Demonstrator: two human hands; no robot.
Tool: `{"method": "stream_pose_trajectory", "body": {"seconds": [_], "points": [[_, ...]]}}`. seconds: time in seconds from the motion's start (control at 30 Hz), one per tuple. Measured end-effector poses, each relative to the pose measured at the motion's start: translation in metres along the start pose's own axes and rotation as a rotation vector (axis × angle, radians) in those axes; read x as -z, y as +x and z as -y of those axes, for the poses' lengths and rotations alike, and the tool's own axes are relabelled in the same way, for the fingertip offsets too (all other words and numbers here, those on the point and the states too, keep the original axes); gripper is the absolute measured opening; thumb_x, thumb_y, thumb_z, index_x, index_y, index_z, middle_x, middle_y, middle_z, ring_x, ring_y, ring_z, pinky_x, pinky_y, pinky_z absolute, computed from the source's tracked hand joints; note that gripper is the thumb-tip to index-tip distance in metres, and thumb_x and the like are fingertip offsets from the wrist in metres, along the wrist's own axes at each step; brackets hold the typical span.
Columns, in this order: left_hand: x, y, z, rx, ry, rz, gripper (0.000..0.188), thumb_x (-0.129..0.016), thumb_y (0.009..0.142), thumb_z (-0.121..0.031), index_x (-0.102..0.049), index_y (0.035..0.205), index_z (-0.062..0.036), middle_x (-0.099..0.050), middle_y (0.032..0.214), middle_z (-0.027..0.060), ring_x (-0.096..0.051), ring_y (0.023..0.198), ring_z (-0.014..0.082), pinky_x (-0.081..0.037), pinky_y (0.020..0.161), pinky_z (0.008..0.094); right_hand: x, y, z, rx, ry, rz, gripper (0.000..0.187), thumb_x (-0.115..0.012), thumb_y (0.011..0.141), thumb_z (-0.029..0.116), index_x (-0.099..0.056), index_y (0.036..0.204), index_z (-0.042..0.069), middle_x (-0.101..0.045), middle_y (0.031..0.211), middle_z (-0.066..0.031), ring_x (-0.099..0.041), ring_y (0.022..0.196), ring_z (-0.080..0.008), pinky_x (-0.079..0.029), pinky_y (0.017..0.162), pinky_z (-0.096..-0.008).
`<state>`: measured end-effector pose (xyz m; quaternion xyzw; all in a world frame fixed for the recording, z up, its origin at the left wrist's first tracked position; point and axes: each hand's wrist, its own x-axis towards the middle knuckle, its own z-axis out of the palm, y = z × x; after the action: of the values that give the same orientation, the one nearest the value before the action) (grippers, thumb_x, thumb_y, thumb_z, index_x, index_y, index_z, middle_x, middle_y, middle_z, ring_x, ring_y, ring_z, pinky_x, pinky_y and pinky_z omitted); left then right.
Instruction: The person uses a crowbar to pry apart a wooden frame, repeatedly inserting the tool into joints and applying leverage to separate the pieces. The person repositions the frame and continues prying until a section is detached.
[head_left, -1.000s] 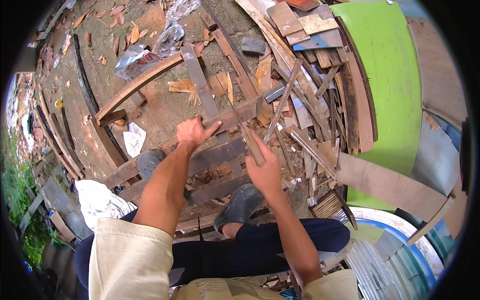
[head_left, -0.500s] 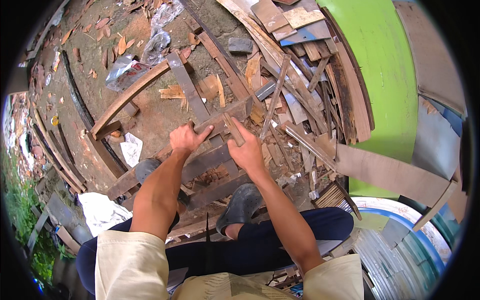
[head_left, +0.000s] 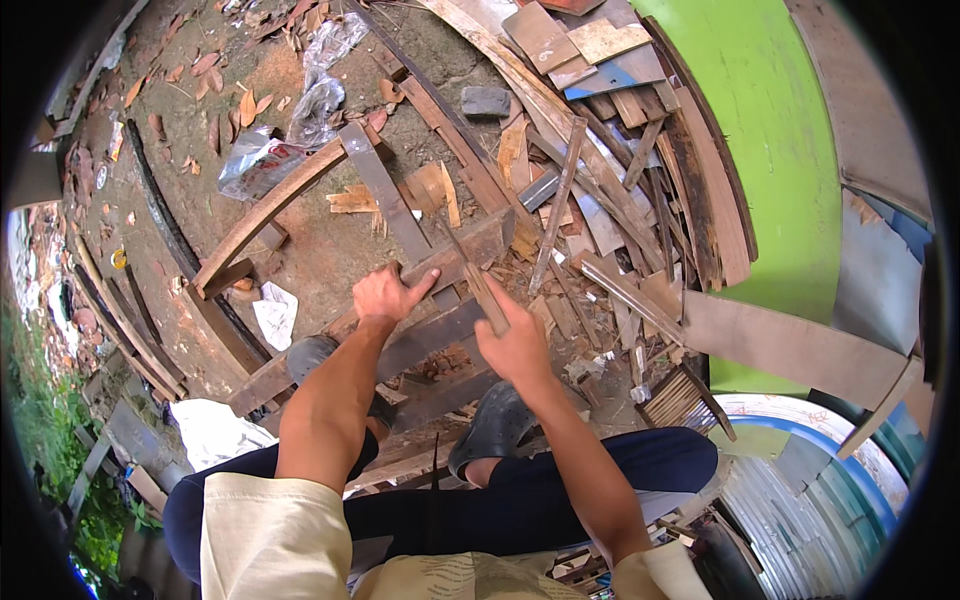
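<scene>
My left hand [head_left: 390,292] presses on a long brown wooden beam [head_left: 470,248], its fingers curled over the beam and its thumb stretched along the top. In my right hand [head_left: 512,348] is a wooden-handled tool [head_left: 484,296] with a narrow dark blade, gripped by the handle. The blade crosses the beam near its far right end; whether it touches the wood I cannot tell. The beam belongs to, or lies across, a frame of dark planks [head_left: 430,338] between my feet. A plank [head_left: 385,195] runs away from it toward a curved wooden piece [head_left: 265,212].
Scrap wood [head_left: 600,150] is heaped at the right beside a green panel [head_left: 790,170]. Crumpled plastic [head_left: 262,160] and a white scrap [head_left: 275,315] litter the dirt ground. My dark shoe [head_left: 495,425] stands close to the frame. A slatted wooden piece [head_left: 685,400] lies at the right.
My right hand has drawn the tool back toward me and slightly right, showing more of its thin blade. My left hand stays on the beam; the whole view has shifted a little.
</scene>
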<state>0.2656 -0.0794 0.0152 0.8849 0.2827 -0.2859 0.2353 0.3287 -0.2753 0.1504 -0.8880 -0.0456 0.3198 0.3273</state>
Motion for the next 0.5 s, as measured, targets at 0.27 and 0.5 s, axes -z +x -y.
{"method": "stream_pose_trajectory", "body": {"seconds": [0.27,0.5], "points": [[0.001,0.004,0.001,0.006,0.011,-0.007,0.087,-0.056,0.08,-0.087,-0.074,0.091,-0.0022,-0.074,0.08,0.021,-0.075,0.083,0.0382,-0.058,0.075,0.0474,0.012,-0.016,0.002,-0.061,0.13,-0.006,0.065,-0.063,0.081,0.014,-0.06,0.146,0.015,-0.071,0.088,-0.0292,-0.072,0.08,-0.0452,-0.058,0.074,-0.0461],[0.008,-0.003,0.008,0.068,0.011,0.057,0.085,-0.056,0.083,-0.084,-0.074,0.095,-0.0013,-0.074,0.081,0.023,-0.075,0.086,0.0391,-0.057,0.078,0.0476,0.038,-0.065,-0.008,-0.009,0.135,0.044,0.066,-0.06,0.081,0.007,-0.059,0.147,0.012,-0.072,0.097,-0.0288,-0.074,0.085,-0.0408,-0.058,0.078,-0.0434]]}}
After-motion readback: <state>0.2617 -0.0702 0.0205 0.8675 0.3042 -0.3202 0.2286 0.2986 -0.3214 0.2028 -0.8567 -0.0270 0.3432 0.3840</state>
